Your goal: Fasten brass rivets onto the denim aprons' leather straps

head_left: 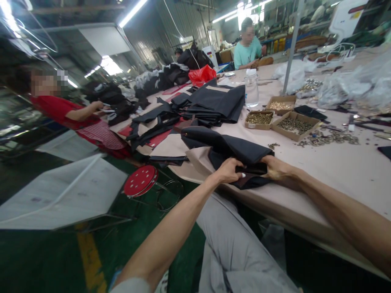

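A folded piece of black fabric (226, 142) with a beige backing lies at the table's near edge, its front part lifted and bulging. My left hand (228, 171) pinches its near edge, thumb on top. At the right end of the same piece, my right hand (276, 167) grips the edge, its fingers partly hidden by the cloth. Between the two hands a dark opening shows in the fabric. Just left of it lie more beige-and-black pieces (169, 148).
Behind, black panels (214, 99) are stacked. Cardboard trays of small metal fittings (295, 126) stand to the right, near loose rings (332, 137) and a clear bottle (251, 89). A red stool (141, 180) and a white bin (64, 191) are left. One co-worker (69, 110) stands left, another (248, 51) sits across.
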### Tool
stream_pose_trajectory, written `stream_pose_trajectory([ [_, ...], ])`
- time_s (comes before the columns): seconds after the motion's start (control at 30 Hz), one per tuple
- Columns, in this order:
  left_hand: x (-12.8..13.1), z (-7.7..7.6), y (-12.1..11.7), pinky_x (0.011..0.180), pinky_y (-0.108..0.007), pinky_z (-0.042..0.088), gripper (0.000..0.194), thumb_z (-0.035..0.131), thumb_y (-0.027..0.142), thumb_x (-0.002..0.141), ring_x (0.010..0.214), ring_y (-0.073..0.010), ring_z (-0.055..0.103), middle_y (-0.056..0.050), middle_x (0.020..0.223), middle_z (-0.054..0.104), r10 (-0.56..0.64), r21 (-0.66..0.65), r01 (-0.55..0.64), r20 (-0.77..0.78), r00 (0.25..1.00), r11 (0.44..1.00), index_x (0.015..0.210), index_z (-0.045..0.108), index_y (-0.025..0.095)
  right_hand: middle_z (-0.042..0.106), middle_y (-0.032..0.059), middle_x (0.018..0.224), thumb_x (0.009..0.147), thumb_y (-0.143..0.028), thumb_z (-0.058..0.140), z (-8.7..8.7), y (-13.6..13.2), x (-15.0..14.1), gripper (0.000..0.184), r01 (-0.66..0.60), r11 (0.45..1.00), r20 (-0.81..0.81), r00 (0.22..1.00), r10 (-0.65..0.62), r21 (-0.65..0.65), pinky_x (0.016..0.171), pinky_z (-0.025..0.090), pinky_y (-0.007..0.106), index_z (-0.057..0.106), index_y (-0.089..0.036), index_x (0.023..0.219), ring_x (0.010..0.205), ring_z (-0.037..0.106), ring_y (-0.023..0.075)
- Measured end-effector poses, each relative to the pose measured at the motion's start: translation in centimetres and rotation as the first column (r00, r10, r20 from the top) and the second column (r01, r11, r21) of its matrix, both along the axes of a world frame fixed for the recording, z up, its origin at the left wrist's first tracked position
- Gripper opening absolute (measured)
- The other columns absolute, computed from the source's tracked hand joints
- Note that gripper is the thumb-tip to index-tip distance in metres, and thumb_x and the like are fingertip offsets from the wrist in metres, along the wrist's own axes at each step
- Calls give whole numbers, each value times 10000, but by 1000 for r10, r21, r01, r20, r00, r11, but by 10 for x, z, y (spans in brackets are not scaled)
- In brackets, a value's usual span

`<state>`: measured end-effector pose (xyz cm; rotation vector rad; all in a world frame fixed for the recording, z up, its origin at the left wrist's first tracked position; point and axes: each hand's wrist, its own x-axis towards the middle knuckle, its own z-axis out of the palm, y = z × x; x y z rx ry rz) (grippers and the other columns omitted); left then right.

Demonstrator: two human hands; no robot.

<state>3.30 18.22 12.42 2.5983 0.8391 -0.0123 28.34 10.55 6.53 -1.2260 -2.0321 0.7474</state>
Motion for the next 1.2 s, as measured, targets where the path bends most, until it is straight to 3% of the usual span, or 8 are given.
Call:
stream_pose_trajectory([
  [0.1, -7, -6, -4, 989, -299, 518, 355, 722, 213, 775, 1089, -226, 694, -52, 1125, 784, 17, -129, -3, 104, 994, 992, 1123, 792, 207, 791, 36, 987, 747, -287, 730, 6, -3, 14, 311, -60, 979, -63, 997, 48, -192, 782, 587, 366, 820, -202, 1033, 873, 708, 262],
  [0.2, -2, -15, -4, 985, -320, 529, 314, 777, 289, 762, 1094, -240, 698, -68, 1107, 789, 124, -181, -93, 169, 978, 979, 1058, 810, 188, 776, 8, 868, 769, -301, 718, 4, -5, 17, 239, -78, 961, -109, 993, 51, -266, 702, 564, 318, 829, -197, 953, 766, 676, 213],
  [0.37, 14, -21, 5, 933, -329, 559, 440, 852, 224, 646, 1005, -239, 717, -74, 1077, 787, 154, -321, -59, 278, 948, 945, 1077, 798, 150, 736, 75, 1244, 737, -263, 760, 7, -10, 11, 211, -103, 977, -184, 981, 68, -185, 979, 536, 453, 837, -220, 929, 1117, 668, 308],
  [0.5, 18, -25, 13, 801, -320, 588, 463, 844, 253, 677, 909, -240, 730, -143, 1027, 778, 302, -602, -17, 376, 876, 798, 1089, 756, 61, 707, 73, 1303, 790, -235, 739, 6, -14, 7, 141, -80, 988, -189, 981, 54, -130, 1080, 475, 496, 828, -236, 898, 1209, 637, 311],
  [0.7, 20, -37, 11, 687, -280, 546, 308, 841, 239, 634, 764, -197, 688, -90, 864, 769, 209, -464, -67, 262, 942, 883, 895, 779, 88, 760, 80, 1142, 828, -263, 753, -14, -15, 5, 59, 56, 998, -231, 971, -54, 5, 959, 536, 428, 796, -236, 858, 1074, 692, 281],
  [0.87, 20, -42, 9, 840, -282, 547, 189, 701, 158, 751, 894, -193, 716, -36, 921, 788, 131, -324, -20, 325, 937, 946, 908, 806, 164, 784, 91, 1006, 881, -370, 755, -19, -17, 4, 149, 100, 994, -298, 951, -85, 36, 872, 559, 384, 815, -239, 920, 964, 714, 267],
  [1.03, 19, -46, 14, 835, -295, 577, 219, 743, 204, 772, 897, -206, 714, -76, 959, 779, 250, -351, -102, 409, 878, 931, 973, 779, 125, 795, 90, 971, 871, -427, 758, -16, -17, 1, 257, 209, 974, -318, 921, -225, -84, 792, 545, 351, 831, -207, 984, 893, 709, 258],
  [1.2, 21, -45, 21, 872, -296, 587, 426, 797, 68, 626, 912, -193, 697, -95, 1034, 767, 315, -507, -58, 440, 841, 860, 1048, 740, 75, 802, 79, 926, 840, -392, 750, -7, -16, -2, 240, 200, 963, -303, 920, -249, -182, 761, 527, 336, 841, -191, 934, 856, 709, 249],
])
